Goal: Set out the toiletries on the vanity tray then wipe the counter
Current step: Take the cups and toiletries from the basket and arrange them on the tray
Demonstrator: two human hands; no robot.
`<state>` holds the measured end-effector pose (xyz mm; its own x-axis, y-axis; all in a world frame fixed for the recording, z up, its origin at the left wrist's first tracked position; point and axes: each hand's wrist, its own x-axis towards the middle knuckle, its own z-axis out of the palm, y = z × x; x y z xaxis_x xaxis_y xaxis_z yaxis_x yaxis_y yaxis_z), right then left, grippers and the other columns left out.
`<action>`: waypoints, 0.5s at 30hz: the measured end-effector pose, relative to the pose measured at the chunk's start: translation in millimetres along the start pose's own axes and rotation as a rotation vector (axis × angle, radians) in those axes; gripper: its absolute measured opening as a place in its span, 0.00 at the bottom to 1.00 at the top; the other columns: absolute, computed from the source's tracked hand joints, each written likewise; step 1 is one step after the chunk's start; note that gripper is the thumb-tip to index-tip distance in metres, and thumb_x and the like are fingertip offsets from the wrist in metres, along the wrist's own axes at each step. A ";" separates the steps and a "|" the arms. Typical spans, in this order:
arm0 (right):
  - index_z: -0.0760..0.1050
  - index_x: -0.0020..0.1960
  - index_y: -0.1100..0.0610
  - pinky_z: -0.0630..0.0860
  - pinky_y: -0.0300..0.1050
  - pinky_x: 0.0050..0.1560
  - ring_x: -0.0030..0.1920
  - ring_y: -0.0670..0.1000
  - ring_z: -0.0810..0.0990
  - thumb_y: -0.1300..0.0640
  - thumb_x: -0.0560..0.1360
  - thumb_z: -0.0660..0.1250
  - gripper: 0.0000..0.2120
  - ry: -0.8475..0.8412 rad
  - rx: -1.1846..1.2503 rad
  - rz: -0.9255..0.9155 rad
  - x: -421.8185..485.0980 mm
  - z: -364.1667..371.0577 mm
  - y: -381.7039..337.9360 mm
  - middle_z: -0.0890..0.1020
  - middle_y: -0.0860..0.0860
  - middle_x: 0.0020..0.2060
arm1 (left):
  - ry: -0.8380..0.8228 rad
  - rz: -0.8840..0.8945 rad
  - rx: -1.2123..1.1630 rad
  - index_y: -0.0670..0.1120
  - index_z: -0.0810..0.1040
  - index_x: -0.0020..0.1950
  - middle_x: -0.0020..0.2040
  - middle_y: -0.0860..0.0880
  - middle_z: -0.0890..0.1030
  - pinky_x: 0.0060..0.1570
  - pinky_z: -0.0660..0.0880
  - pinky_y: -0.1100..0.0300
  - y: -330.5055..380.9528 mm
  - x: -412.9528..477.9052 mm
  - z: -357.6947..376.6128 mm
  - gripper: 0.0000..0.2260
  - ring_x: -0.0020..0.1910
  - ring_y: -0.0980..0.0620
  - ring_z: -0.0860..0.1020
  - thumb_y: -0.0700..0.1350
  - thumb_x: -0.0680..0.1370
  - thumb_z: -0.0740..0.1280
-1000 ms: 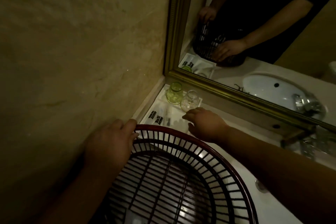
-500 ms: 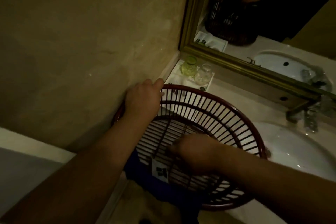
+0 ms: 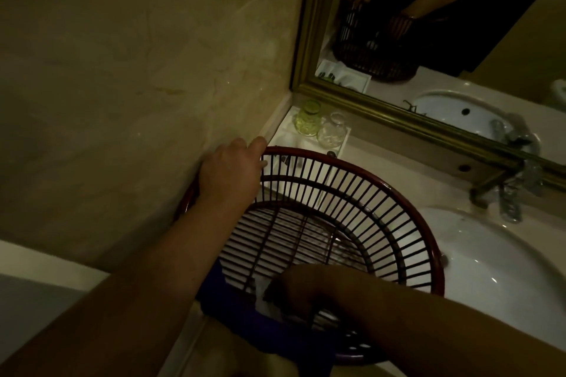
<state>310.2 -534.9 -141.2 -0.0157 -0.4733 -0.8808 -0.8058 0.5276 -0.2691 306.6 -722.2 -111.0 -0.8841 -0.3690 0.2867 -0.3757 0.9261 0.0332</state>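
White packet (image 3: 262, 300) beneath right grip (image 3: 295, 289), hold unclear; left grip (image 3: 229, 173) grasping basket rim (image 3: 367, 169).

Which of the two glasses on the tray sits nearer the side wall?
The green glass, in the corner; the clear glass stands beside it, toward the sink.

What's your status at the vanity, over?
Left hand grips basket rim. Right hand down in basket at white packet, grasp unclear. Basket screens tray's near end.
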 end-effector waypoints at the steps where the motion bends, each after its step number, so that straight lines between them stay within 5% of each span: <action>1: 0.61 0.81 0.60 0.68 0.52 0.69 0.73 0.61 0.71 0.58 0.84 0.62 0.26 0.056 -0.013 -0.042 -5.3 -4.6 0.4 0.71 0.61 0.75 | -0.006 0.003 -0.002 0.48 0.75 0.55 0.40 0.43 0.77 0.28 0.56 0.57 0.2 -0.3 -0.5 0.11 0.32 0.43 0.73 0.52 0.79 0.70; 3: 0.60 0.81 0.56 0.69 0.50 0.66 0.70 0.61 0.74 0.51 0.85 0.59 0.26 0.241 -0.024 -0.072 -19.1 -15.4 2.1 0.74 0.61 0.72 | -0.010 0.007 -0.004 0.47 0.76 0.53 0.39 0.43 0.77 0.28 0.56 0.57 0.2 -0.3 -1.3 0.11 0.32 0.42 0.74 0.51 0.78 0.72; 8: 0.70 0.75 0.52 0.77 0.56 0.60 0.62 0.57 0.77 0.54 0.81 0.65 0.23 0.747 -0.296 -0.143 -60.8 -44.5 18.6 0.80 0.54 0.64 | -0.004 0.007 -0.018 0.46 0.77 0.54 0.39 0.42 0.77 0.28 0.62 0.56 1.3 0.8 -3.3 0.10 0.31 0.41 0.75 0.49 0.78 0.72; 15: 0.77 0.70 0.51 0.79 0.47 0.54 0.58 0.49 0.81 0.51 0.78 0.66 0.21 1.146 -0.171 -0.266 -123.1 -80.9 47.8 0.85 0.49 0.57 | -0.007 0.011 -0.057 0.45 0.79 0.51 0.35 0.43 0.75 0.28 0.60 0.57 2.3 1.5 -7.4 0.10 0.27 0.46 0.66 0.42 0.72 0.75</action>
<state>225.7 -508.5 -14.1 -0.2868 -0.9546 0.0805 -0.9309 0.2578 -0.2588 306.5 -720.1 -103.3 -0.8901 -0.3590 0.2806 -0.3496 0.9330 0.0849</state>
